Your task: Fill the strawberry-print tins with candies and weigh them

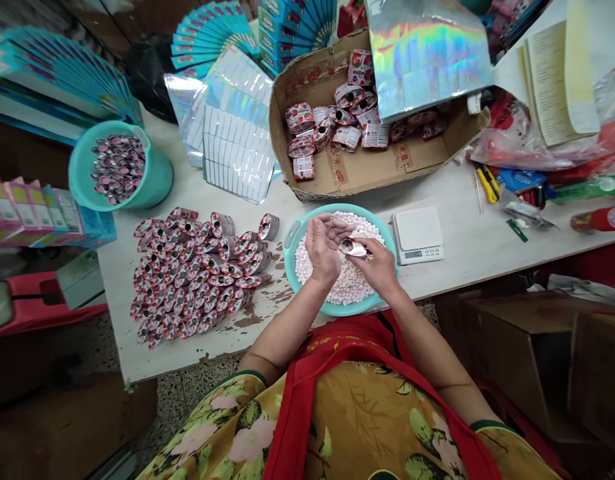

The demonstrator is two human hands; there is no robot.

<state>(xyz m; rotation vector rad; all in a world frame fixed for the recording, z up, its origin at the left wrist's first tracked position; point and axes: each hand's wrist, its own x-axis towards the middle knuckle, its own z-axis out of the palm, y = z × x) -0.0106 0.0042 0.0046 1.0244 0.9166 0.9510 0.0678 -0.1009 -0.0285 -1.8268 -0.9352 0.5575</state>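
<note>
1. Worn nearest to the camera: floral shirt [367, 413] with red apron [297, 403] over it.
2. Held above the turquoise basin [337, 310]: right hand [381, 265], pinching one small oval container [355, 249] between thumb and fingers, with its silver top and dark opening facing up.
3. Held just beside this container, on its left: left hand [324, 250], open, with fingers loosely bent and pointing toward the right hand; not possible to tell whether touching the container.
4. Spread inside the basin, below both hands: many small whitish-pink pellets [355, 288].
5. Placed close to the basin, on its right: white scale [417, 233].
6. Standing on the desk [487, 247], left of the basin: many similar containers [187, 273], packed close together in uneven rows.
7. Placed behind the basin: cardboard box [370, 163], with more packs [332, 127] lying inside, partly covered by shiny silver sheet [432, 60].
8. Set farther to the left: turquoise bucket [160, 177], with small pink and silver pieces [118, 167] in it.
</note>
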